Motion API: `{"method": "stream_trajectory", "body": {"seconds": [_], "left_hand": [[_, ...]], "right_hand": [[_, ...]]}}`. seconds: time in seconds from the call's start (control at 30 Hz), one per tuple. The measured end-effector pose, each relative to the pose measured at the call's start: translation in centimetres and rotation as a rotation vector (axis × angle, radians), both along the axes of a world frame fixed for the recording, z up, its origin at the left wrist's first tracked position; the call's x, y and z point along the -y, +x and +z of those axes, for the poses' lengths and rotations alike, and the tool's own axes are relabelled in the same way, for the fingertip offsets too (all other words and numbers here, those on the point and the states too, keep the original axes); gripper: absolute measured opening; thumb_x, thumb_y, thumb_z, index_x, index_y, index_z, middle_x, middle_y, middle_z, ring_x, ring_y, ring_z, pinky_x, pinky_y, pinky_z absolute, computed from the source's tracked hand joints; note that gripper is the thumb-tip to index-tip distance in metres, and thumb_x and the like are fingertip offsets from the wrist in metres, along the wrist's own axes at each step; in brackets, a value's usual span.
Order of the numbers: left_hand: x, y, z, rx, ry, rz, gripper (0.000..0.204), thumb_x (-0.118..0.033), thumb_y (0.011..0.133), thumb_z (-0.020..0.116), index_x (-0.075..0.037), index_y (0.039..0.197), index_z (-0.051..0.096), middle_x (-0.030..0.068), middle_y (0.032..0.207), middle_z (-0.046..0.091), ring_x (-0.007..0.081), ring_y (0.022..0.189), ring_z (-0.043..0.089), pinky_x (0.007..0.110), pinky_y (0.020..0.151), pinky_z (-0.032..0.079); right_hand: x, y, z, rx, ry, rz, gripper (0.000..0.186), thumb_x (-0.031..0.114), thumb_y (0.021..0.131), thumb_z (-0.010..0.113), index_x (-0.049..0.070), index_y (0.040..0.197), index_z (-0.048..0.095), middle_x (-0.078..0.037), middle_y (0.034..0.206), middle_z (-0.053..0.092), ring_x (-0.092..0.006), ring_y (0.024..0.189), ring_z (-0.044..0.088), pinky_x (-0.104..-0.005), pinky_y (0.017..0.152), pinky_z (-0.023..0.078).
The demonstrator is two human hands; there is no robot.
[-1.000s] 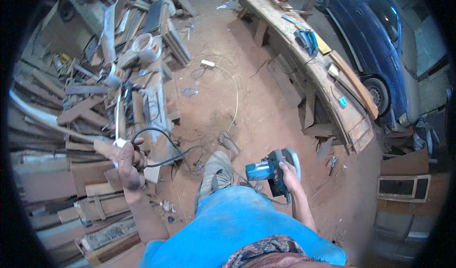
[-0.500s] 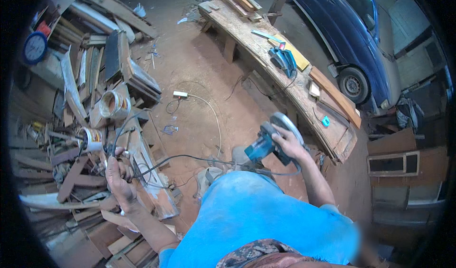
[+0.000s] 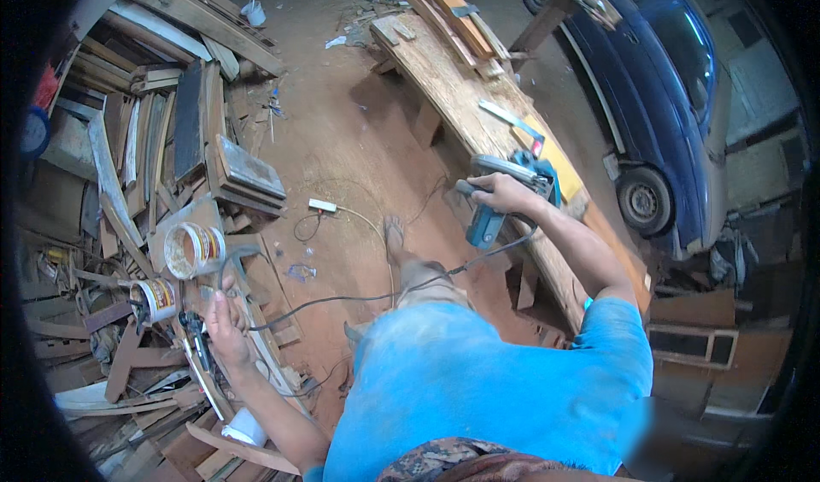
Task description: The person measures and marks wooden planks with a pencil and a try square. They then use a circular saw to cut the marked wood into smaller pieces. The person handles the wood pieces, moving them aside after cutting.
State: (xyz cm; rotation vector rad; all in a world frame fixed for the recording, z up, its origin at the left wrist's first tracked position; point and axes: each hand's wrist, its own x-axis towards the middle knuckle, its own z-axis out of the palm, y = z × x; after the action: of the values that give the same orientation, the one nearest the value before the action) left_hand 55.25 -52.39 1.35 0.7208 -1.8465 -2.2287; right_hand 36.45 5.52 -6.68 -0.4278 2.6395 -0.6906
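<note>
My right hand grips the handle of a teal circular saw, held up over the near edge of a long wooden workbench. Behind the saw, a second teal power tool is partly hidden on the bench. A black power cord trails from the saw across my legs to my left hand, whose fingers are closed around it. This left hand is raised above a heap of scrap wood, beside two white buckets, one larger and one smaller.
A white extension socket with a pale cable lies on the dirt floor. Stacked boards and a metal square rest on the bench. A blue car stands beyond it. Piled timber fills the left side.
The saw in my right hand has moved up and away from my body to the bench. I have stepped forward, and the cord stretches along with my left hand.
</note>
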Motion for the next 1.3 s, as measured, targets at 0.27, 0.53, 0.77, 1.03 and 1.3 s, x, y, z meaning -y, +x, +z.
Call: {"method": "stream_trajectory", "body": {"seconds": [0.27,0.53,0.77,1.03,1.3], "left_hand": [[-6.3,-14.6,-3.0,0.168,0.059,0.139,0.043,-0.032,0.109,0.053,0.0,0.134,0.063,-0.0114,0.067,0.037,-0.0012,0.052,0.028,0.02,0.045,0.023],[-13.8,-20.4,-6.4,0.267,-0.001,-0.004,0.04,-0.028,0.109,0.052,0.001,0.134,0.064,-0.0098,0.068,0.042,0.0019,0.058,0.035,0.02,0.054,0.029],[-16.3,-25.6,-10.2,0.147,-0.139,-0.324,0.038,-0.026,0.109,0.052,0.0,0.132,0.066,0.0045,0.09,0.069,0.0126,0.083,0.062,0.031,0.079,0.05],[-15.9,-21.7,-23.2,0.29,0.261,-0.641,0.035,-0.029,0.109,0.05,-0.003,0.124,0.067,0.0103,0.102,0.072,0.0211,0.091,0.068,0.035,0.091,0.053],[-11.8,-2.8,-41.7,0.883,0.547,-0.787,0.031,-0.029,0.107,0.052,-0.002,0.12,0.063,0.0171,0.097,0.068,0.0321,0.094,0.068,0.041,0.087,0.053]], "right_hand": [[-3.8,-25.6,-13.1,0.201,0.713,0.094,0.041,0.021,0.082,0.065,0.019,0.122,0.075,-0.024,0.099,0.074,-0.0384,0.093,0.073,-0.0462,0.085,0.058],[-4.4,-31.1,-22.2,0.275,0.865,0.009,0.032,0.015,0.091,0.058,0.008,0.118,0.071,-0.023,0.122,0.07,-0.0381,0.115,0.068,-0.0485,0.096,0.055],[5.3,-26.7,-20.6,-0.234,0.181,0.206,0.027,0.019,0.09,0.068,0.001,0.11,0.072,-0.021,0.113,0.068,-0.0414,0.104,0.063,-0.0492,0.092,0.053],[31.7,-26.7,-30.1,1.263,-0.848,-0.927,0.053,0.053,0.106,0.046,0.004,0.105,0.066,-0.008,0.083,0.069,-0.0223,0.076,0.067,-0.031,0.072,0.055],[36.7,-46.5,-61.4,1.033,-0.754,-0.914,0.04,0.035,0.099,0.06,0.009,0.068,0.062,-0.005,0.06,0.057,-0.0197,0.051,0.049,-0.0364,0.052,0.043]]}}
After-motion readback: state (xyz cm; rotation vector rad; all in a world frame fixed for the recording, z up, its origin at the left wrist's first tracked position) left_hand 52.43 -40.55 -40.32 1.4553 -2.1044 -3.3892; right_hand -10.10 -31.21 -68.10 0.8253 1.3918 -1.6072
